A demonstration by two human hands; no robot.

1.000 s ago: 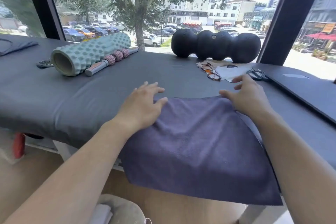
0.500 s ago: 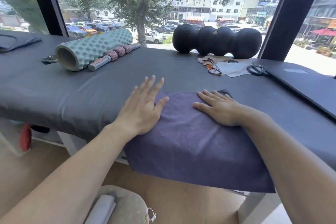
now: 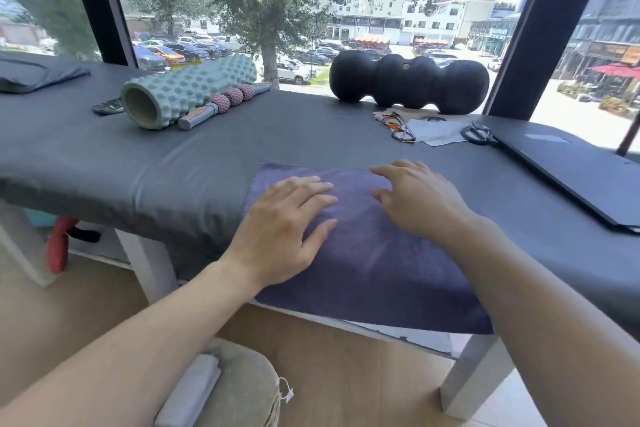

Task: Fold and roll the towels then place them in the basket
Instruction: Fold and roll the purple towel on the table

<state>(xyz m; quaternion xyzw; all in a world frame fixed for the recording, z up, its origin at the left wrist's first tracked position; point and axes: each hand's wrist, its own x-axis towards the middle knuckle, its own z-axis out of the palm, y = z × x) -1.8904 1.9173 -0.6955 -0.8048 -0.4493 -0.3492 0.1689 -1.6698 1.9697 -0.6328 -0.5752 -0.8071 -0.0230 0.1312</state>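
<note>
The towel (image 3: 363,253) lies flat on the worktop (image 3: 173,163), its near edge hanging over the front. My left hand (image 3: 287,232) presses it with fingers straight; my right hand (image 3: 419,201) rests fingers loosely spread. I'd smooth outward before rolling evenly.

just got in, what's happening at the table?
A person is working on a purple towel spread at the near edge of the grey table, partly hanging over it. The left hand lies flat on it; the right hand touches it with loosely bent fingers. It is not rolled yet.
</note>
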